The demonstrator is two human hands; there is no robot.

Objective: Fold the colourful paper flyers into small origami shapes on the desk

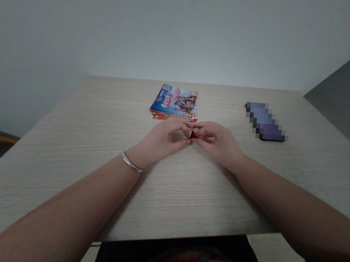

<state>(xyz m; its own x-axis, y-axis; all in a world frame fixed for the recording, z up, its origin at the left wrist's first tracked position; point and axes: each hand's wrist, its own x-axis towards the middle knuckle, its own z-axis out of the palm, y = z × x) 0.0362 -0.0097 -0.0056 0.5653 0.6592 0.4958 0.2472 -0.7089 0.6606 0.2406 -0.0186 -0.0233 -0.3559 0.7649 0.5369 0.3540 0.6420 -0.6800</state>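
My left hand (165, 140) and my right hand (218, 141) meet at the middle of a pale wooden table (86, 140). Both pinch a small folded piece of paper (192, 134), red and dark, between thumbs and fingertips. Most of that piece is hidden by the fingers. A silver bracelet (131, 163) sits on my left wrist. Just beyond the hands lies a stack of printed colour sheets (174, 102), blue on top.
A dark phone (265, 122) lies flat at the right rear of the table. A plain white wall stands behind the table. The near table edge runs just above my lap.
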